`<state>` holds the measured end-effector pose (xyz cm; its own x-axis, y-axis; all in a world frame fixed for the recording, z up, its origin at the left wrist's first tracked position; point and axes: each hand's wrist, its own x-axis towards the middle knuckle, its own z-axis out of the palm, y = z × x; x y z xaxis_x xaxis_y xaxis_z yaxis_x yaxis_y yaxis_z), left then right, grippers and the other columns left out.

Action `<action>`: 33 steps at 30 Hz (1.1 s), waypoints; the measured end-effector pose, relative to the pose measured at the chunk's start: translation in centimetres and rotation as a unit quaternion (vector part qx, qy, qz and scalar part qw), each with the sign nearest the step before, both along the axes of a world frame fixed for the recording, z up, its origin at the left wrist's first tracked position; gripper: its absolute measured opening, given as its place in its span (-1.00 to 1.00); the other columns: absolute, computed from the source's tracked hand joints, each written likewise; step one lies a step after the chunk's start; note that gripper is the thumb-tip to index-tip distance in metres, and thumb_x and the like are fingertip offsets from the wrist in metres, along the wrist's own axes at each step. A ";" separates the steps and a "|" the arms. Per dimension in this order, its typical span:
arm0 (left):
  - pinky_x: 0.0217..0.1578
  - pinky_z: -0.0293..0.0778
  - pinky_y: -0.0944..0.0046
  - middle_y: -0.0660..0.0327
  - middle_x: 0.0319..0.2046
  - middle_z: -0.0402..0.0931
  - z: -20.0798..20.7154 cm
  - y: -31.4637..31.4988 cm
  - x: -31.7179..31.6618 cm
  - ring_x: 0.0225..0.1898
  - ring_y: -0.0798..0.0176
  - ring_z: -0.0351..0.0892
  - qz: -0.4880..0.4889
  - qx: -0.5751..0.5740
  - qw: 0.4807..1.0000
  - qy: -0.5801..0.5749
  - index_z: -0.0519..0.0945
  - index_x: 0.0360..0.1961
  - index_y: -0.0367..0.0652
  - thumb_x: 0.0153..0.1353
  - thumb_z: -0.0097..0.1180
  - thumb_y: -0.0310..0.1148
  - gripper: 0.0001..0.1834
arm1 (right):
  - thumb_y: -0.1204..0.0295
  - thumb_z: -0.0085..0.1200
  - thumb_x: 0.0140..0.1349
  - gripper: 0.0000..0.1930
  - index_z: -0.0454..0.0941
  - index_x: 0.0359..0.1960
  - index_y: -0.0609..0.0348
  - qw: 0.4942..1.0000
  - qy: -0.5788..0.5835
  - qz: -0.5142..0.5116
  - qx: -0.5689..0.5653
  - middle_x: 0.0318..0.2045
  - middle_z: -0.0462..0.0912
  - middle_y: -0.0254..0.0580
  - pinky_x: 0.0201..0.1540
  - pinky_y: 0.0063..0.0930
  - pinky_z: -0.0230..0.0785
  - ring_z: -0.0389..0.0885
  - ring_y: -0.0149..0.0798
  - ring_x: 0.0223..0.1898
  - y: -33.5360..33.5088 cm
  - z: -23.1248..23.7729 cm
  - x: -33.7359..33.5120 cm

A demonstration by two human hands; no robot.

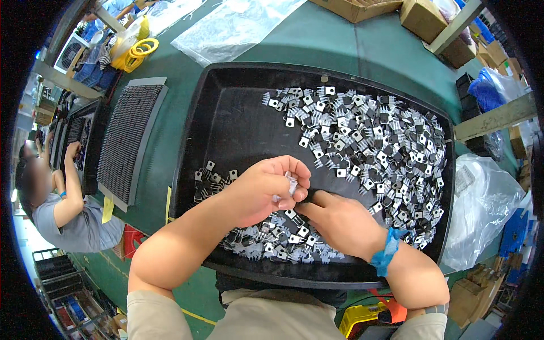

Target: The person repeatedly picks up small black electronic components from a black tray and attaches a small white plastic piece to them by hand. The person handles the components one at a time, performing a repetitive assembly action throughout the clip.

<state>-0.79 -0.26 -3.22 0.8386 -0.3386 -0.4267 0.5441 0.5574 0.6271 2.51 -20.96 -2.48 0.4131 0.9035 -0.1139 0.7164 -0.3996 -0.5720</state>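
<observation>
Three-legged components (391, 147), black and silver, many, loose in one large black tray (243, 119) on a green bench (173, 130). At far left: co-worker (79, 226), seated, arm at a further tray. Next: panel of close dark rows (130, 136), grey margin, lying flat; strip of green bench between it and the tray's left wall. Tray interior, upper left: broad bare floor, widest open room, running up to left and far walls. Lower left: small cluster beneath the left forearm. Left hand (263, 192): over the tray's middle, fingers curled inward about pale bits (290, 184), kind not clear. Right hand (345, 221), blue wristband (388, 252): just beside it, thumb and fingers pointing down to the near heap; fingertips partly hidden, grip cannot be told. Right half: main spread, reaching near far and right walls, little room there. Beyond right edge: clear plastic bag (481, 209), close against the tray.
</observation>
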 end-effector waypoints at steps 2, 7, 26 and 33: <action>-0.56 0.30 0.43 0.10 -0.35 0.48 0.1 0.1 0.0 -0.45 0.32 0.47 -0.011 -0.003 1.000 0.010 0.45 -0.19 -0.31 0.05 -0.03 -0.58 -0.75 | 0.46 -0.02 0.15 -0.85 0.52 -0.24 0.12 0.999 -0.033 0.000 0.021 -0.33 0.52 -0.12 -0.32 -0.18 0.50 0.60 -0.03 -0.32 0.6 -0.5 -0.2; -0.59 0.32 0.43 0.04 -0.33 0.54 0.7 0.2 0.3 -0.48 0.30 0.51 -0.033 -0.013 0.998 0.047 0.47 -0.15 -0.31 0.15 -0.03 -0.53 -0.78 | 0.47 -0.03 0.14 -0.86 0.49 -0.26 0.16 0.995 -0.081 0.016 0.051 -0.31 0.53 -0.15 -0.33 -0.16 0.51 0.61 -0.10 -0.30 1.5 -0.8 -0.6; -0.51 0.33 0.53 0.23 -0.36 0.58 2.2 -0.7 -0.3 -0.50 0.54 0.42 -0.059 0.160 0.984 -0.054 0.56 -0.21 -0.27 0.19 0.13 -0.50 -0.86 | 0.63 0.06 0.13 -0.81 0.53 -0.19 0.27 0.934 0.077 -0.229 0.264 -0.41 0.57 -0.06 -0.43 -0.42 0.42 0.58 -0.18 -0.49 -0.1 3.2 0.2; -0.43 0.38 0.50 0.27 -0.36 0.58 2.0 -0.4 -0.4 -0.44 0.54 0.44 -0.081 0.179 0.977 -0.081 0.57 -0.21 -0.27 0.19 0.14 -0.50 -0.85 | 0.65 0.07 0.11 -0.80 0.52 -0.20 0.27 0.946 0.053 -0.193 0.256 -0.39 0.56 -0.03 -0.37 -0.36 0.44 0.59 -0.08 -0.43 0.0 3.0 0.2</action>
<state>-1.17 -0.69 -1.19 0.8530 -0.3262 -0.4075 0.4840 0.2020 0.8515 2.68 -20.92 0.53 0.7345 0.6353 0.2387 0.5017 -0.2715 -0.8213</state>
